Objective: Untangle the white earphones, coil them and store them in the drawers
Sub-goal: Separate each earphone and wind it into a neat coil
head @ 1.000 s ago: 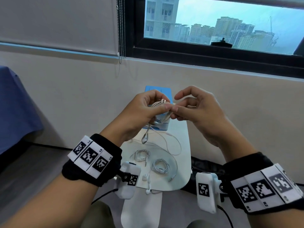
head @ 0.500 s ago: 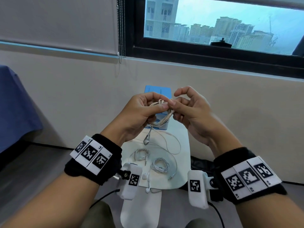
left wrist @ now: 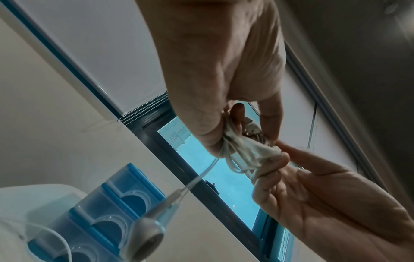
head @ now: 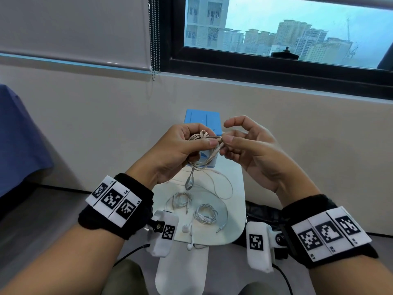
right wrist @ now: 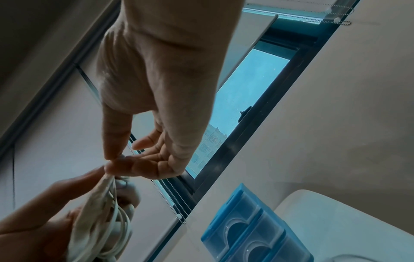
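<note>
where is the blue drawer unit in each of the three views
Head: the blue drawer unit stands at the centre, at the far end of the white table, partly hidden behind both hands.
Left wrist: bottom left, drawer fronts showing, a dangling earbud in front of it.
Right wrist: bottom right, beside the table's edge.
Shared landmark: the dark window frame, seen in all three.

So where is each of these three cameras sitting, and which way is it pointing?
Head: worn on the head, looking forward and down at both forearms, left hand and right hand holding the coiled white earphone cable above the white table.
Left wrist: looks up along the left palm to the window.
Right wrist: looks up along the right palm.
Both wrist views share the cable and the blue plastic drawer unit.
</note>
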Demonstrator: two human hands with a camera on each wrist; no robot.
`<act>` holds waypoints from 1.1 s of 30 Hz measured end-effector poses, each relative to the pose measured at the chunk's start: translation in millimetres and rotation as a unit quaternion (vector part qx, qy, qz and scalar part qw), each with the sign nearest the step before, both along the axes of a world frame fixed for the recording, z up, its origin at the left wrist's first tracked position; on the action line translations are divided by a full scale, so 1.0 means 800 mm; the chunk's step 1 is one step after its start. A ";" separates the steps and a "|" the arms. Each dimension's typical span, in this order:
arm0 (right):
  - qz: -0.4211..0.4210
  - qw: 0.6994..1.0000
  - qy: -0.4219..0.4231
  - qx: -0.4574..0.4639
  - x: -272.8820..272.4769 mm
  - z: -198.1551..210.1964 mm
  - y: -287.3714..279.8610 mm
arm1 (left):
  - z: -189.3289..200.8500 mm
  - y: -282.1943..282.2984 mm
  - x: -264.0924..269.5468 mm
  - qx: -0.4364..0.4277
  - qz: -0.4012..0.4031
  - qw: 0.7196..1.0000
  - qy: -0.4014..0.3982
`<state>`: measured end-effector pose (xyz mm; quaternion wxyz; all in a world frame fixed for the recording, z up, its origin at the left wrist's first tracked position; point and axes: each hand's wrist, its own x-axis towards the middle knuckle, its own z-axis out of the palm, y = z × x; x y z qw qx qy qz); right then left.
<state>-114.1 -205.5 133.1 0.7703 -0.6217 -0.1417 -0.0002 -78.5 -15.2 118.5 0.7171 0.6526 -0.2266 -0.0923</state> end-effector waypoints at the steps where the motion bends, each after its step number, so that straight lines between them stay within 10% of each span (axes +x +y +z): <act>1: -0.002 1.000 0.001 -0.002 0.000 0.000 0.000 | 0.000 0.000 0.000 0.003 0.000 1.000 0.000; 33: -0.067 0.986 -0.032 -0.150 0.010 -0.008 -0.004 | 0.006 -0.002 0.002 0.082 0.067 0.994 -0.024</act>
